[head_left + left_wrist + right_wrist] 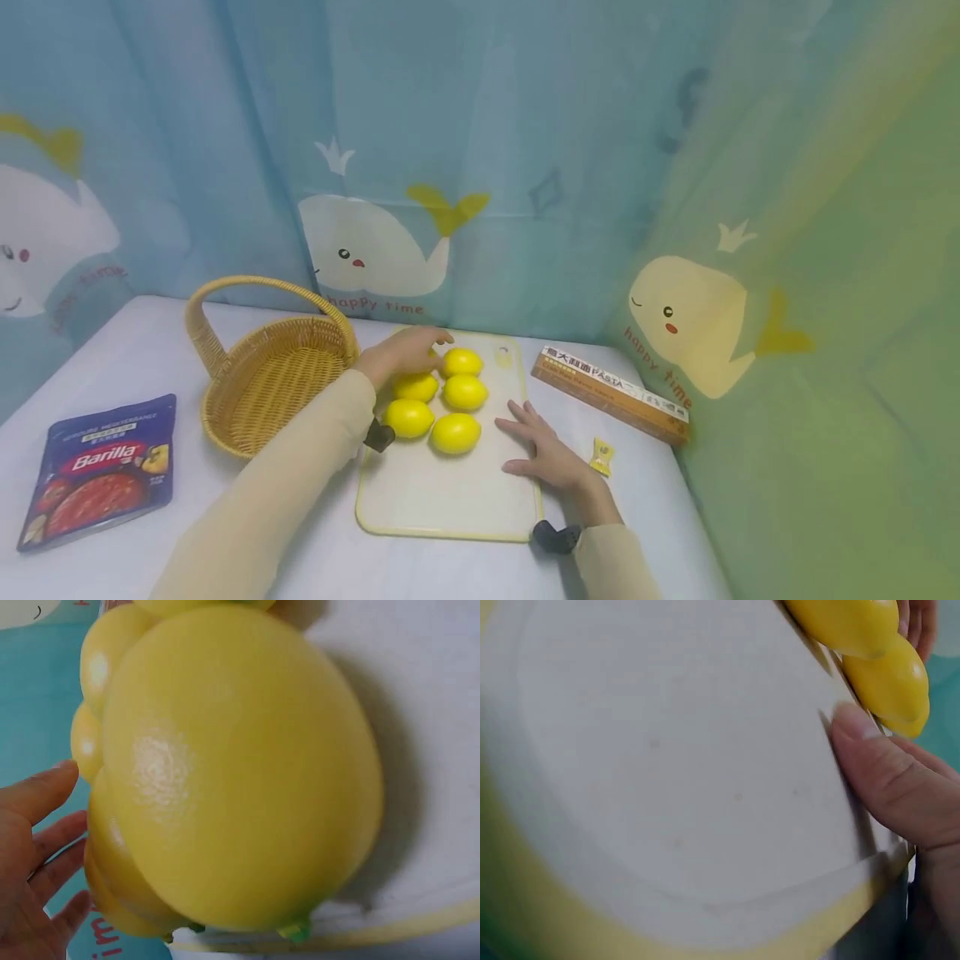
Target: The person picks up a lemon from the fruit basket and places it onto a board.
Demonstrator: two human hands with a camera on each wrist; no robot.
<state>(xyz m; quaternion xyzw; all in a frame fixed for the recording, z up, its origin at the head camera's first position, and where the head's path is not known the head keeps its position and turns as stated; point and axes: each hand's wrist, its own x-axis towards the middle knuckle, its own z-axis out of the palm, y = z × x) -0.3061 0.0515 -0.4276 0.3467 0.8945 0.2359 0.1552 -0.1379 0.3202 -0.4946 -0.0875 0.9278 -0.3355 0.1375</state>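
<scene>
Several yellow lemons lie in two rows on a white cutting board (pixel 450 508) with a pale yellow rim. My left hand (pixel 408 350) reaches over the far left of the group, fingertips right at the far lemon (pixel 462 362). In the left wrist view a near lemon (pixel 240 765) fills the middle, and the left hand's fingers (pixel 45 795) stay loosely extended beside the farther fruit. My right hand (pixel 547 454) spreads its fingers over the board's right edge, apart from the lemons. The right wrist view shows its thumb (pixel 889 776) low over the board, with nothing held.
A wicker basket (pixel 217 412) with a tall handle stands left of the board. Farther left lies a blue Barilla sauce pouch (pixel 105 471). On the right are a pasta box (pixel 611 393) and a small yellow wrapped packet (pixel 602 457). A whale-print curtain (pixel 525 167) hangs behind the table.
</scene>
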